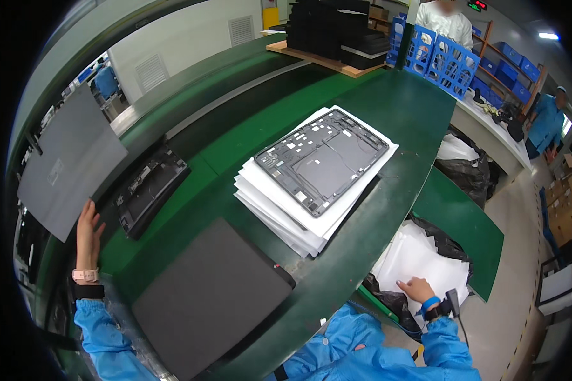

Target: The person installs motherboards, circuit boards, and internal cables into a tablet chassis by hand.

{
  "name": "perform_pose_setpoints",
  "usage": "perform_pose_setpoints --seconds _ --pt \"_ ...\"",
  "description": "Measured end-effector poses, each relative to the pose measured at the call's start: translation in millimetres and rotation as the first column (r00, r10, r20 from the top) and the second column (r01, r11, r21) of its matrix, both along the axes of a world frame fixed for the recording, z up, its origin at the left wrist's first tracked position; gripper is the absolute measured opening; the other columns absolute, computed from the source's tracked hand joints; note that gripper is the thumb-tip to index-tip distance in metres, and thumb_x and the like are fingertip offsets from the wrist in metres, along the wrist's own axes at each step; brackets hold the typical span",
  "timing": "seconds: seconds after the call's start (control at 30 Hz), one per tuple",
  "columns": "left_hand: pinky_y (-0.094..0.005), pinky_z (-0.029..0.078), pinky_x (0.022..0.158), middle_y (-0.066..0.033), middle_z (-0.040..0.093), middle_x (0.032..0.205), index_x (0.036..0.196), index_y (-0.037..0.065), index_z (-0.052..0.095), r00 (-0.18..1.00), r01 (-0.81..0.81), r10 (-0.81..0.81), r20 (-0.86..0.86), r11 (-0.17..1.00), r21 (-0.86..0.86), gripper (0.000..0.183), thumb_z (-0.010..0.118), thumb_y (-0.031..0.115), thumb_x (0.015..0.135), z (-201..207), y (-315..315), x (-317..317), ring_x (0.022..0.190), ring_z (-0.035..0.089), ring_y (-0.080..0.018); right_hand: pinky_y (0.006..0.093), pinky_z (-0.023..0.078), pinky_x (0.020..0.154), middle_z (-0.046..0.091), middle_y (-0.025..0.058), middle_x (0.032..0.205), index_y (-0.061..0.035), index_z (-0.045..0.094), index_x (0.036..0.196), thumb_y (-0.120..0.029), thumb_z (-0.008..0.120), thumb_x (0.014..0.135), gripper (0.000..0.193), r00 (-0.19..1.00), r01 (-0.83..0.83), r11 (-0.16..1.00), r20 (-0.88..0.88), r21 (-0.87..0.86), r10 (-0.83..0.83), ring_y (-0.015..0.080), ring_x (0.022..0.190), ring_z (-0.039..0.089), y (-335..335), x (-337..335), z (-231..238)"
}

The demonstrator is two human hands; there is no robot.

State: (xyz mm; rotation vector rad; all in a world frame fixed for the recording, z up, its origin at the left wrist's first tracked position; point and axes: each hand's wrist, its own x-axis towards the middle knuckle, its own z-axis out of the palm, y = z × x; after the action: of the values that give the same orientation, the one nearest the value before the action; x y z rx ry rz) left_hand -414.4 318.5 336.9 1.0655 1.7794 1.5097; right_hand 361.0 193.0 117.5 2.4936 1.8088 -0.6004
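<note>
My left hand (89, 232), fingers stretched out, is at the lower edge of a large grey flat panel (76, 155) standing tilted at the left. Its fingertips look close to that edge; whether they touch it I cannot tell. To its right, a dark open laptop housing (151, 193) lies on the green belt. My right hand (418, 290) is over crumpled white sheets (403, 257) in a bin lined with a black bag (457, 247). One finger points out, and no object shows in that hand. A dark grey flat panel (213, 298) lies between my arms.
Another open laptop housing (337, 162) tops a stack of white sheets (286, 222) on the green bench (419, 108). Black trays (330, 35) are piled on a wooden board at the back. Blue crates (448, 60) stand behind. Two people are farther off.
</note>
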Motion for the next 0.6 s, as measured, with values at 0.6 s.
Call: perform_pose_setpoints --seconds 0.6 --pt "-0.0501 0.018 0.112 -0.0111 0.008 0.153 0.146 0.006 0.003 0.590 0.707 -0.807 0.014 0.525 0.473 0.057 0.017 0.035 0.099 196 -208 190 0.140 0.016 -0.0283 0.0335 0.052 0.072 0.068 0.0131 0.075 -0.0064 0.072 0.080 -0.016 0.071 0.069 0.015 0.961 -0.149 0.758 -0.088 0.635 0.262 0.0252 0.073 0.067 317 -40 186"
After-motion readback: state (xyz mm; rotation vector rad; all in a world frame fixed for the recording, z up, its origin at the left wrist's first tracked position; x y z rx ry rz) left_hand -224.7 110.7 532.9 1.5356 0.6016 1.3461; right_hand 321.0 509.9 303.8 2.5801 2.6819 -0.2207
